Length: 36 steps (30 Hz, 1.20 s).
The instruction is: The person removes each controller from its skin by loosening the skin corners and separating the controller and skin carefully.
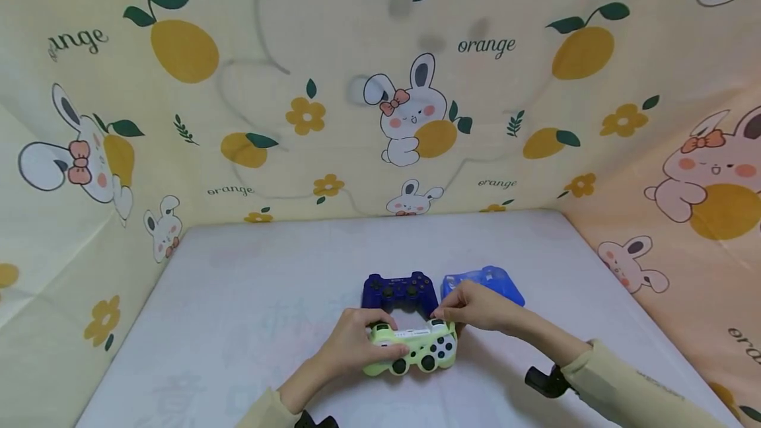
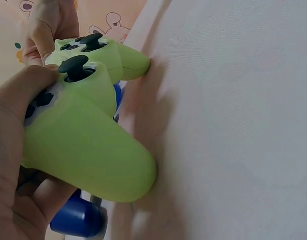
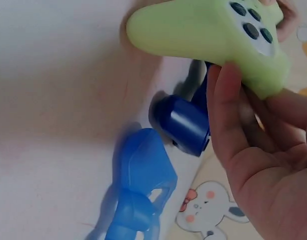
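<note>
A white game controller point(image 1: 413, 333) wears a light green silicone cover point(image 2: 93, 150), its thumbsticks facing the person. My left hand point(image 1: 349, 342) grips it by the left end, thumb over the front and fingers behind. At the opposite top corner, my right hand point(image 1: 480, 307) pinches the edge of the cover near the shoulder buttons; part of that contact is hidden. Just behind the green-covered controller lies a dark blue game controller point(image 1: 374, 294) on the table. A translucent blue silicone cover point(image 3: 143, 160) lies to its right, partly behind my right hand in the head view.
The white-covered table point(image 1: 238, 296) reaches back to a cream cloth backdrop point(image 1: 345, 38) printed with rabbits and oranges. Similar cloth hangs along both sides. Black wrist camera mounts point(image 1: 547, 382) sit at the sleeves.
</note>
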Available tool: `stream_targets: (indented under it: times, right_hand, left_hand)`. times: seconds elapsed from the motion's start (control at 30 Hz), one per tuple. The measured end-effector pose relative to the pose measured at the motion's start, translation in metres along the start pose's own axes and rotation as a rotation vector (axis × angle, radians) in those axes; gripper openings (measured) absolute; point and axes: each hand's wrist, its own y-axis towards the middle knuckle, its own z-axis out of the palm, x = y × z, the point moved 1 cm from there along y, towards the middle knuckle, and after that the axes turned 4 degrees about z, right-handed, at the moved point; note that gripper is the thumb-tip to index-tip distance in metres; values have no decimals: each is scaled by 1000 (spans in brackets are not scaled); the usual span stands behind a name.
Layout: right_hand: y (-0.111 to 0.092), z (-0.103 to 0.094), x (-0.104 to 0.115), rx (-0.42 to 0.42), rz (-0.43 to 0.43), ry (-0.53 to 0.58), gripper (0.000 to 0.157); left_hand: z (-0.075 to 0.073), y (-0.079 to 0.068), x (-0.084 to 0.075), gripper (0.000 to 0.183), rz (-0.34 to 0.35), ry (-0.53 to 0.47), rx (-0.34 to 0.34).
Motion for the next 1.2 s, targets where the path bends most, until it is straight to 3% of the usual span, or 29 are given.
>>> stream_targets:
  times: [0.23, 0.5, 0.77, 1.1, 1.2]
  right_hand:
    - [-8, -10, 0, 31, -43, 27, 11]
    - [-11, -5, 2, -85, -75, -96, 8]
    - [-9, -1, 4, -76, -17, 1, 8]
    - [-11, 5, 8, -171, -126, -209, 10]
    - [-11, 6, 4, -176, -116, -200, 11]
  left_hand:
    - [2, 2, 0, 29, 5, -7, 10]
    - [-1, 0, -2, 28, -2, -4, -4]
    - [-2, -1, -1, 29, -8, -2, -6]
    - [1, 0, 1, 29, 21, -6, -6]
    - [2, -1, 2, 29, 37, -6, -8]
